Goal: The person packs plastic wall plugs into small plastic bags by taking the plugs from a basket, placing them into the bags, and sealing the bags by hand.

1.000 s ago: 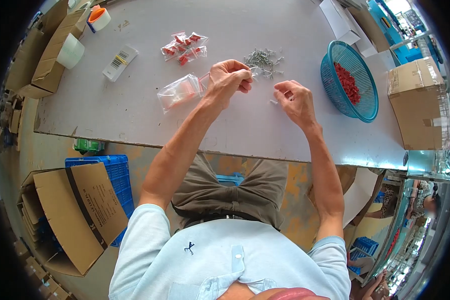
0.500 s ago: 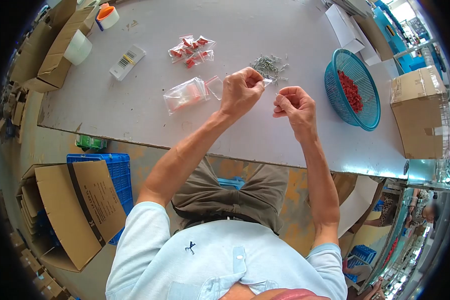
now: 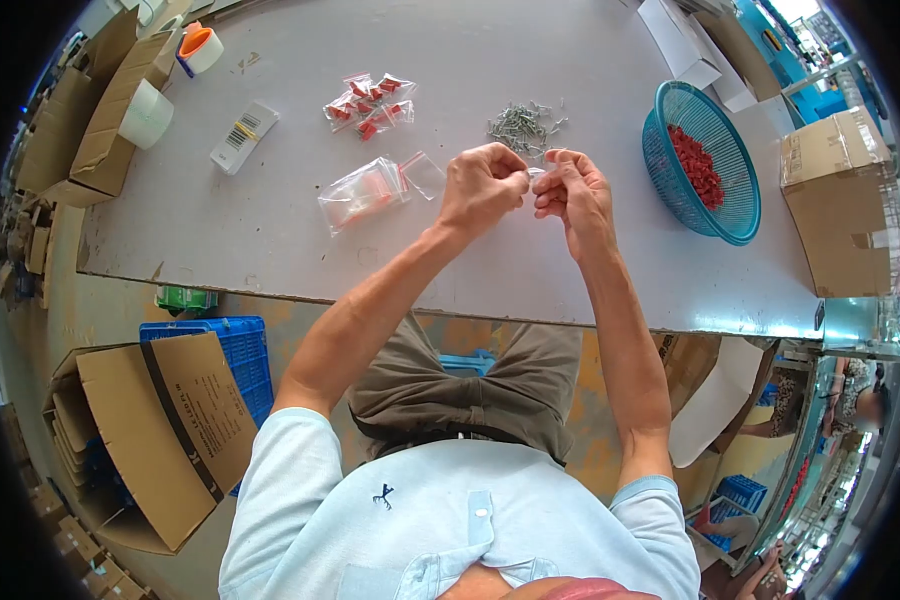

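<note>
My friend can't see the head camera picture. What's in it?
A person's left hand and right hand are close together over a table, with something small and clear between them. Behind the hands lie small metal pieces; red pieces sit in clear bags and a blue basket.

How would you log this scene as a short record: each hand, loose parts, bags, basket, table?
left hand: fingertips pinching clear plastic
right hand: fingertips close by; any held piece too small to tell
loose parts: small metal pieces heaped beyond the hands
filled bags: clear, red contents, clustered left of the heap
other bags: clear, lying left of the left hand
basket: blue, at right, holding small red parts
table: pale, a white barcoded pack on its left side
</note>
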Demonstrator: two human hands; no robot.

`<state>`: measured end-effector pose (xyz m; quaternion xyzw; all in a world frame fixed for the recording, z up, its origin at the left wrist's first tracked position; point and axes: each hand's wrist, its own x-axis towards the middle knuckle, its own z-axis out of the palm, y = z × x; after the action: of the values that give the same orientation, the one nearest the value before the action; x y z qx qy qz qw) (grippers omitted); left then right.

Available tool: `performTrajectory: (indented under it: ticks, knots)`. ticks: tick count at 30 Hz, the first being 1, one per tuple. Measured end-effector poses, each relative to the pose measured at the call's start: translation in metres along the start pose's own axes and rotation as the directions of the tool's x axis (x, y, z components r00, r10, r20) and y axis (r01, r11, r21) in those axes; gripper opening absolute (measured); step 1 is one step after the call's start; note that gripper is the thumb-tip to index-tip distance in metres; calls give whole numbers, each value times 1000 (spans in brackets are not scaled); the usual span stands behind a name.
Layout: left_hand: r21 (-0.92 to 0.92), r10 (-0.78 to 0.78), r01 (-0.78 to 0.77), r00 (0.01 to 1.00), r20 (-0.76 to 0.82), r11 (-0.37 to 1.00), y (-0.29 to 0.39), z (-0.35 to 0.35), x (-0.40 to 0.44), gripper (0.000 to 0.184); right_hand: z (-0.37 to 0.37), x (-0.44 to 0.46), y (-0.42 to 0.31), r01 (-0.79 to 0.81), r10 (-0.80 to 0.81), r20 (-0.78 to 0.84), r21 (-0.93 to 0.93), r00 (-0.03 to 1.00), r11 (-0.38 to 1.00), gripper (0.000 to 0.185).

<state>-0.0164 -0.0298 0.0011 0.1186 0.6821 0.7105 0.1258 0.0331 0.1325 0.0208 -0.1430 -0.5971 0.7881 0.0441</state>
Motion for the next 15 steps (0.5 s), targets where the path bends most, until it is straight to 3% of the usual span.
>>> performTrajectory:
  ticks: [4,6,8,10,11,13,14,15]
  knots:
    - [-113,-73,81,995,73,990,-3,-7,4,15,-9,-4,-2,12,-10,16,-125,1000,992,29]
    - [-109,-55,66,993,102,992,-1,-6,3,16,-7,-10,-2,178,-157,84,-537,984,825,26]
    - [-111,-26,44,987,159,993,-2,-6,3,16,-3,-12,4,228,-247,49,-587,968,777,23]
    - [-286,-81,139,976,204,948,-8,-11,8,17,-7,-19,-1,373,-414,70,-591,907,716,15]
    - [-337,-104,165,976,192,927,-7,-12,9,17,-13,-25,-8,365,-432,43,-612,901,702,15]
    - [-384,-125,197,971,204,902,-4,-11,9,17,-20,-40,-22,488,-455,211,-564,865,666,10]
    - [-436,-163,251,960,229,864,-2,-12,8,16,-26,-45,-38,484,-461,198,-570,865,663,10]
    - [-483,-198,302,947,254,822,-1,-16,7,15,-36,-48,-61,541,-542,214,-623,812,564,8]
